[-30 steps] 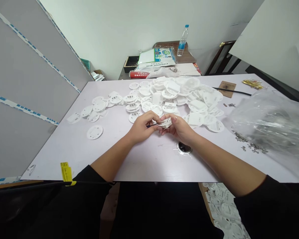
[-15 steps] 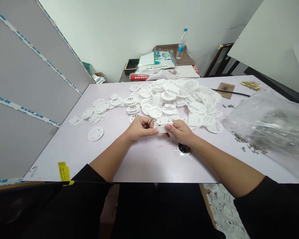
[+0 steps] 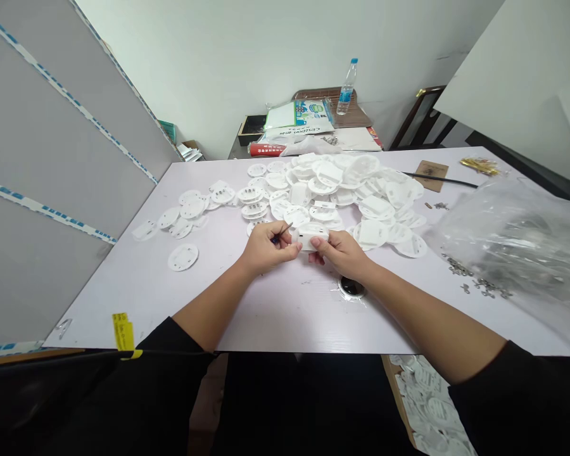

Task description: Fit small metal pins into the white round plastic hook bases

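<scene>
My right hand is closed on a white plastic part with a boxy side and small dark holes, thumb on the near face and fingers underneath. My left hand grips a thin dark pointed tool, whose tip sticks up to the right; its exact kind is hard to make out. The left thumb and fingertip meet at the left end of the white part. Behind both hands lies a heap of similar white round parts.
More white discs lie to the left. A round black-centred piece sits beside my right wrist. Small metal pieces and a clear plastic bag are at the right. A water bottle stands behind the table.
The dark tool in my left hand has turned, and more of its length shows, pointing up and right. The white part stays in my right hand, tilted slightly differently.
</scene>
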A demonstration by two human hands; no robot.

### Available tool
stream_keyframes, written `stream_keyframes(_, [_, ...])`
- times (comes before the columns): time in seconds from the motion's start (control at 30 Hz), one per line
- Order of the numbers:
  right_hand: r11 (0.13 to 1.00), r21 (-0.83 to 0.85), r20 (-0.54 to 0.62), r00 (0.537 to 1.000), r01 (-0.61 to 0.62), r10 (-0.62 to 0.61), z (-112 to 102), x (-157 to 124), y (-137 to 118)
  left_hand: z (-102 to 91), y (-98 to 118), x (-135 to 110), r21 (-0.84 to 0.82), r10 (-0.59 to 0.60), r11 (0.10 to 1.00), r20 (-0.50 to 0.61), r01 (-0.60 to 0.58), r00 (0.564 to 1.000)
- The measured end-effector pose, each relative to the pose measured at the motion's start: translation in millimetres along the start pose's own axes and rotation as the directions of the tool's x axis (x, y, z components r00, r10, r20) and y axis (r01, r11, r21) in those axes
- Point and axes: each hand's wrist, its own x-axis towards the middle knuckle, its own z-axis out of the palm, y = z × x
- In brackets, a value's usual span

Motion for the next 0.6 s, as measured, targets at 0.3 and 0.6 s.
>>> stream_keyframes(0.3, [0.945,-0.316,-0.009,0.995,0.087,-0.095,-10.9,2.3,1.9,-18.5,-2.7,3.2,0.046,0.143,0.989,-0.012,-0.142,0.99])
stream_keyframes(0.6, [0.941,-0.335,-0.016,0.998,0.05,-0.059,-10.7,2.1,-2.9,-72.5,-27.7,15.6,0.727,0.375,0.686,-0.307,-0.039,0.875])
